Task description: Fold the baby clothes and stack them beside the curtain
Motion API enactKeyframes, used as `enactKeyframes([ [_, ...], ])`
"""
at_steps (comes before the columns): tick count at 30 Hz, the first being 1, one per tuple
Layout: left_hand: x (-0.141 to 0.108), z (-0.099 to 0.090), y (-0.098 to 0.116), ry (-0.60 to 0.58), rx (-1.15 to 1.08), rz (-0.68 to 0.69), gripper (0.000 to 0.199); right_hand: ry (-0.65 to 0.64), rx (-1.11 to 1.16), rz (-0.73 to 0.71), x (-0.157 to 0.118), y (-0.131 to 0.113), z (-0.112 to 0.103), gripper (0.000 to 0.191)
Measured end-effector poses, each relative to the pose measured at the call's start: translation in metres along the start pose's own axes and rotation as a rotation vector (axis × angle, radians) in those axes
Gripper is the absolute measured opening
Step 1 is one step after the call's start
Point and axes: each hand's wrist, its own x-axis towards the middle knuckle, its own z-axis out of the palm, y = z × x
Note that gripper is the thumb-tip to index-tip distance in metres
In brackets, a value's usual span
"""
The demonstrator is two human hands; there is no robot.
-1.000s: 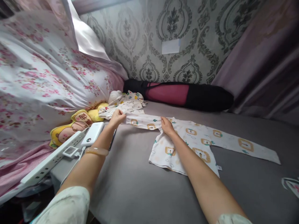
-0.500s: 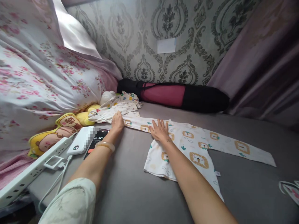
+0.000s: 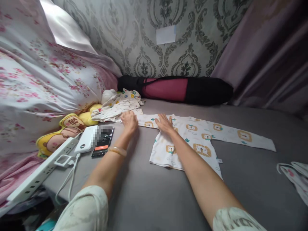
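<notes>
The left hand's [image 3: 130, 122] grip is curled low over the end of one shirt sleeve, just left of the frame's centre; whether it pinches the cloth I cannot tell. The right hand's [image 3: 165, 123] grip is wide, fingers spread flat on the shirt near the shoulder, at the centre.

From the left: a floral curtain [image 3: 55, 70] fills the upper left of the frame. Below it, a white power strip [image 3: 43, 175] slants through the lower left, with a yellow plush [image 3: 56, 139] behind it. Just right of these lie a white power bank [image 3: 85, 139] and a phone [image 3: 103, 144], near the left forearm, which wears a bangle [image 3: 117, 150]. Bunched clothes [image 3: 117, 109] lie left of centre, just behind the left hand.

The shirt [image 3: 192, 138], white with lion prints, lies spread from the centre toward the right on a grey sheet [image 3: 149, 199], its other sleeve stretched out right. Behind it a black and dark pink bag [image 3: 166, 89] runs along the patterned wall [image 3: 134, 41]. A purple curtain [image 3: 243, 64] hangs at upper right; a white cloth [image 3: 295, 176] lies at the right edge.
</notes>
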Motion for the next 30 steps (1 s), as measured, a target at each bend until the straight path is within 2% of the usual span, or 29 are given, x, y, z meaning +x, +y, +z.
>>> enactKeyframes([
  [2,-0.02,-0.006,0.019,-0.167,-0.088,0.025,0.034,0.057,0.27,0.03,-0.002,0.01,-0.016,0.052],
  [4,-0.037,-0.008,0.034,-0.338,-0.192,0.036,0.038,0.176,0.52,0.064,-0.01,0.027,-0.036,0.046],
  [7,-0.053,-0.004,0.047,-0.485,-0.279,0.025,0.039,0.339,0.627,0.211,-0.035,0.064,-0.068,0.03],
  [9,-0.057,-0.001,0.052,-0.507,-0.291,-0.003,0.038,0.405,0.582,0.356,-0.056,0.091,-0.089,0.025],
  [12,-0.061,0.003,0.061,-0.5,-0.309,-0.066,0.034,0.434,0.416,0.526,-0.09,0.128,-0.112,0.022],
  [16,-0.066,0.007,0.077,-0.44,-0.305,-0.181,0.035,0.396,0.225,0.651,-0.123,0.156,-0.125,0.022],
  [19,-0.071,0.006,0.088,-0.409,-0.297,-0.23,0.04,0.299,-0.045,0.708,-0.137,0.156,-0.126,0.031],
  [22,-0.075,0.002,0.094,-0.396,-0.284,-0.261,0.045,0.264,-0.204,0.726,-0.144,0.142,-0.123,0.039],
  [25,-0.076,0.0,0.1,-0.395,-0.278,-0.289,0.046,0.264,-0.229,0.709,-0.148,0.128,-0.118,0.046],
  [30,-0.073,0.007,0.107,-0.371,-0.299,-0.343,0.05,0.261,-0.179,0.709,-0.149,0.118,-0.111,0.037],
])
